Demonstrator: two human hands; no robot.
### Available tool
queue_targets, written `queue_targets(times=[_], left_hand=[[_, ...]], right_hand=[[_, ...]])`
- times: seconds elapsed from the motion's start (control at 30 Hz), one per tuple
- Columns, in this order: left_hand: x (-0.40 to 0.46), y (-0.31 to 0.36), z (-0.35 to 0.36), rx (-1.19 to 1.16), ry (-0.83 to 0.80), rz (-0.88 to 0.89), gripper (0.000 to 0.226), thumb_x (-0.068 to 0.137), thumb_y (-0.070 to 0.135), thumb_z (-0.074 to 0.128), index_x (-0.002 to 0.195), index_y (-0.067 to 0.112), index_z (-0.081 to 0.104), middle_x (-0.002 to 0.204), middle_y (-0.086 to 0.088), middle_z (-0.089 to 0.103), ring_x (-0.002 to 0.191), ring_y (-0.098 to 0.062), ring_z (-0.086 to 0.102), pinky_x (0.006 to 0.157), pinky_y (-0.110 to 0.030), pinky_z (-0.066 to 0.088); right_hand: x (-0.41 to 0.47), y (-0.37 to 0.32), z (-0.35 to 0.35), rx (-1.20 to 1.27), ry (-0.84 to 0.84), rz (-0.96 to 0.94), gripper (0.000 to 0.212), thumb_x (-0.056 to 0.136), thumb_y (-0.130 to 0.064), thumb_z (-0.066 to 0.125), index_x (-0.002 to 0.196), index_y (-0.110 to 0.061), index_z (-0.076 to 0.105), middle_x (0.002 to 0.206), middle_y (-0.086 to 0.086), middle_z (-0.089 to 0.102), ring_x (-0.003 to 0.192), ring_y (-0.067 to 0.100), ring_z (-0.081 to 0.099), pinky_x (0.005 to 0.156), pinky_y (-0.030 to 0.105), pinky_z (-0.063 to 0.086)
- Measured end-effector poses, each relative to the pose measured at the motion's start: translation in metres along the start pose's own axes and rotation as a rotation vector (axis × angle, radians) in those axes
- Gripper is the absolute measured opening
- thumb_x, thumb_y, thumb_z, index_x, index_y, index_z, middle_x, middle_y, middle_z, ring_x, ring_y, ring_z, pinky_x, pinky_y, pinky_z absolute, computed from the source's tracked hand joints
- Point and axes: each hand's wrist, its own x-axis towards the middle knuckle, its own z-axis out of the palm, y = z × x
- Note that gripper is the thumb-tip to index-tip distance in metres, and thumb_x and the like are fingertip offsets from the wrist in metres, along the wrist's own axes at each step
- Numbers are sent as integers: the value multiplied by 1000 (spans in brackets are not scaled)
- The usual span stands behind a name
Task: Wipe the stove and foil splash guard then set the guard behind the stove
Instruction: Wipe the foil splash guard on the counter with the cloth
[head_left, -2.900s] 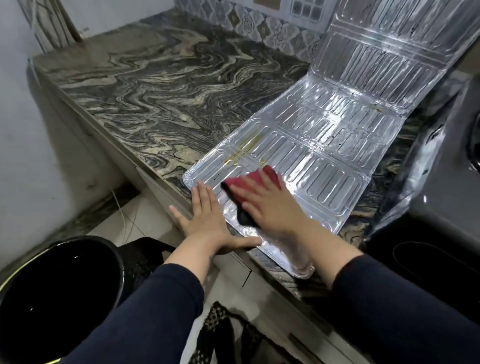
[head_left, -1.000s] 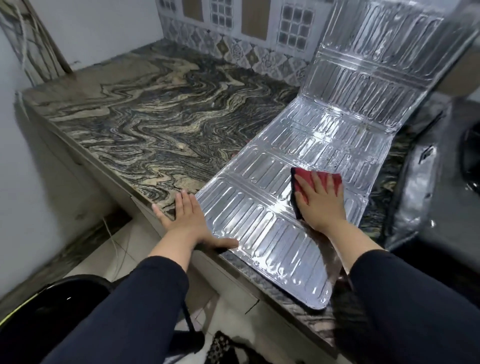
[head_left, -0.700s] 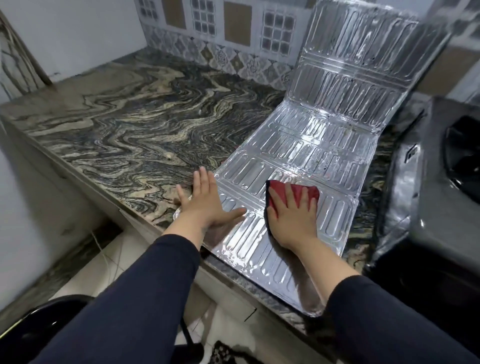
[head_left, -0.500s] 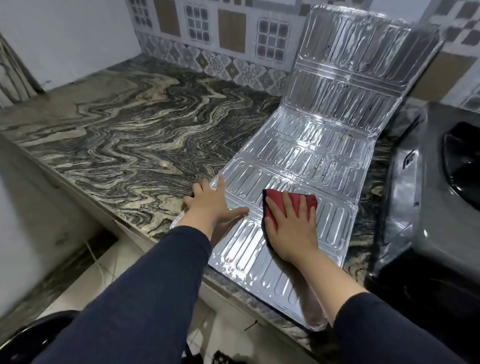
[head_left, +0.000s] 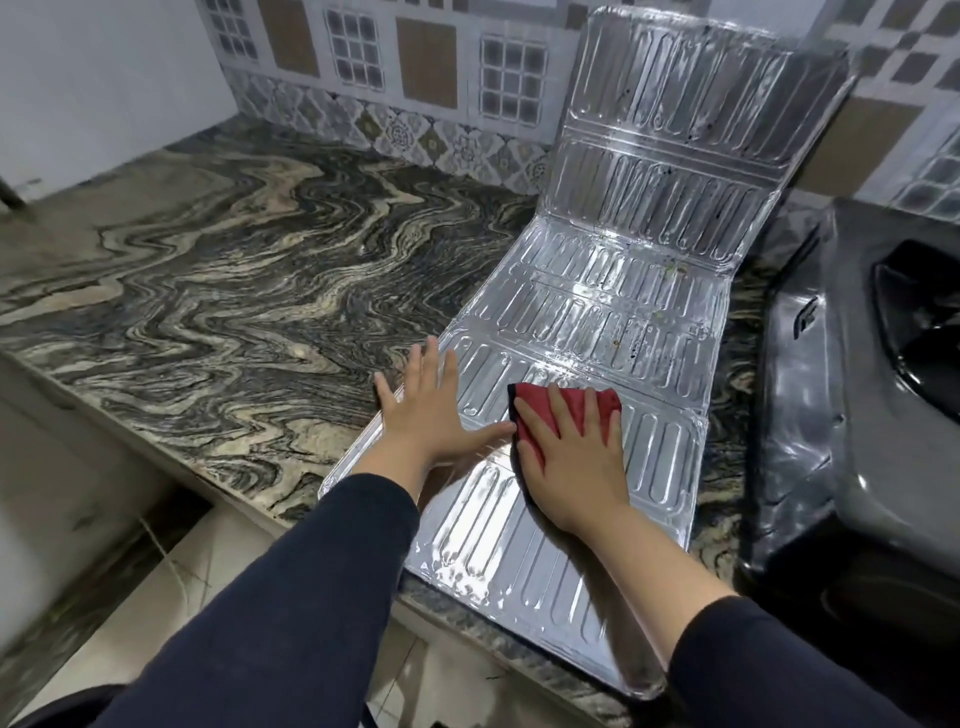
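The silver foil splash guard (head_left: 597, 306) lies unfolded on the marbled counter, its far panels propped up against the tiled wall and its near end hanging over the counter's front edge. My right hand (head_left: 571, 457) presses flat on a red cloth (head_left: 566, 410) on the guard's middle panel. My left hand (head_left: 431, 410) rests flat with straight fingers on the guard's left edge, holding it down. The black stove (head_left: 857, 415) sits to the right of the guard.
The marbled counter (head_left: 234, 291) stretches to the left and back to the patterned wall tiles (head_left: 415, 78). Its front edge runs diagonally below my arms, with pale floor tiles (head_left: 171, 597) beneath.
My right hand has wiped the cloth from the guard's near end up to its middle panel. My left hand has shifted further up the guard's left edge. The view has tilted up toward the wall.
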Motion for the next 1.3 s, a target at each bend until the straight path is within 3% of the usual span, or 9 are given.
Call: queue_targets(times=[0.17, 0.43, 0.57, 0.73, 1.0, 1.13, 1.23, 1.3], left_hand=[[17, -3, 8, 26, 3, 52, 113, 64, 93, 16, 149, 24, -13, 157, -4, -25, 143, -21, -28, 109, -68, -10], [29, -11, 12, 68, 78, 49, 106, 66, 91, 10, 149, 29, -14, 158, -2, -23, 144, -18, -25, 109, -66, -13], [26, -30, 8, 90, 78, 51, 104, 68, 90, 12, 148, 31, -15, 158, 0, -23, 144, -16, -24, 109, -65, -15], [-1, -61, 4, 106, 59, 74, 99, 70, 88, 11, 148, 34, -16, 157, 4, -25, 143, -14, -26, 108, -64, -18], [0, -60, 0, 98, 73, 15, 74, 94, 58, 13, 151, 15, -7, 159, -4, -20, 145, -16, -21, 114, -58, -13], [11, -55, 8, 30, 128, -3, 67, 97, 49, 11, 150, 12, -7, 160, -6, -14, 147, -17, -16, 116, -55, -10], [10, -58, 15, 35, 168, 8, 64, 98, 45, 10, 150, 11, -9, 160, -5, -13, 147, -17, -14, 118, -52, -7], [10, -58, 17, 44, 182, 11, 64, 95, 43, 3, 149, 10, -9, 160, -6, -11, 147, -17, -13, 119, -52, -4]], right_hand=[[15, 4, -1, -13, 8, -47, 50, 96, -53, 12, 146, -49, 8, 161, -6, 1, 147, 33, -10, 114, 56, -14], [94, 31, -16, -1, -19, -34, 50, 94, -53, 20, 144, -52, 14, 160, -7, 11, 147, 30, 1, 116, 54, -2], [92, 12, -12, 11, 3, -76, 55, 88, -54, 18, 143, -49, 18, 158, -5, 19, 144, 31, 11, 113, 54, 12], [68, -15, -7, -7, 16, -118, 56, 88, -56, 22, 143, -49, 21, 157, -4, 25, 141, 33, 18, 109, 51, 19], [32, -51, 9, 20, 57, -120, 51, 93, -52, 27, 144, -46, 24, 157, -4, 24, 143, 31, 16, 112, 50, 14], [22, -58, 15, 56, 131, -146, 50, 91, -47, 30, 140, -40, 40, 152, 6, 37, 139, 37, 32, 113, 56, 20], [26, -56, 18, 36, 132, -259, 51, 93, -43, 29, 142, -35, 38, 152, 7, 37, 139, 36, 33, 113, 57, 20], [44, -51, 15, 13, 84, -376, 53, 95, -42, 22, 146, -33, 32, 152, 3, 36, 142, 34, 27, 116, 55, 12]])
